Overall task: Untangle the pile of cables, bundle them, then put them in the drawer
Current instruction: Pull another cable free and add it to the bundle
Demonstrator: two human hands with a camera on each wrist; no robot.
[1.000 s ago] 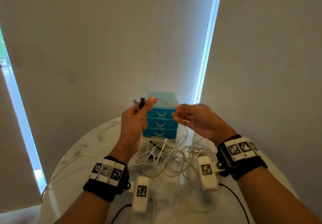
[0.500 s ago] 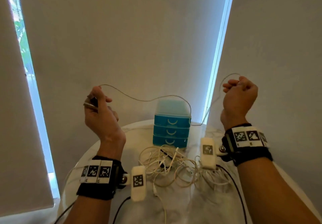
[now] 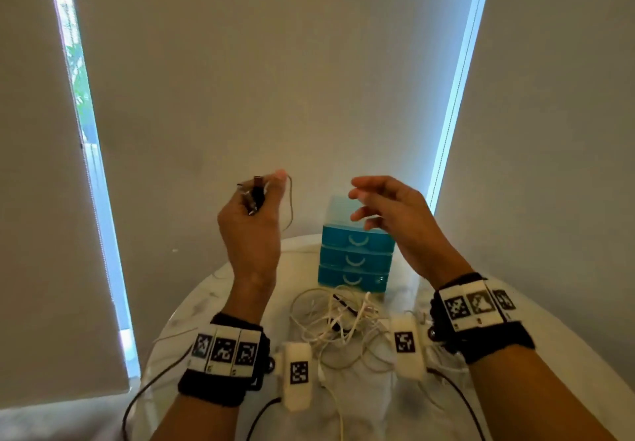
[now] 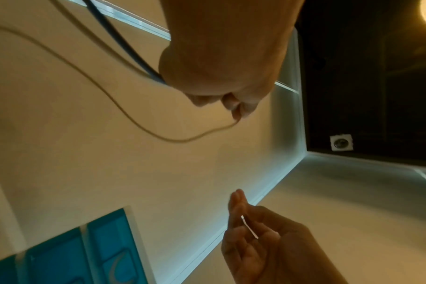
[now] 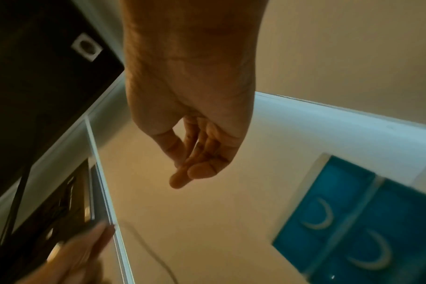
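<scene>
My left hand [image 3: 260,200] is raised above the table and pinches the dark plug ends [image 3: 257,190] of a thin beige cable [image 3: 290,206], which loops down beside the thumb. From the left wrist view the same cable [image 4: 144,126] hangs off the curled left hand [image 4: 221,80]. My right hand [image 3: 374,205] hovers level with it, fingers loosely spread and holding nothing; the right wrist view shows this right hand [image 5: 195,153] empty too. A tangled pile of white and beige cables [image 3: 340,325] lies on the table below. Behind it stands the blue three-drawer unit [image 3: 355,257], all drawers closed.
The round marble table [image 3: 213,299] stands against pale roller blinds with bright window gaps at left and right. Dark leads from the wrist cameras [image 3: 457,396] trail over the table's near edge. The drawer unit [image 5: 353,230] is close under my right hand.
Half a second ago my hands were spread wide with the cable stretched between them. They have since come back together, and the right hand has let go of the cable and opened.
</scene>
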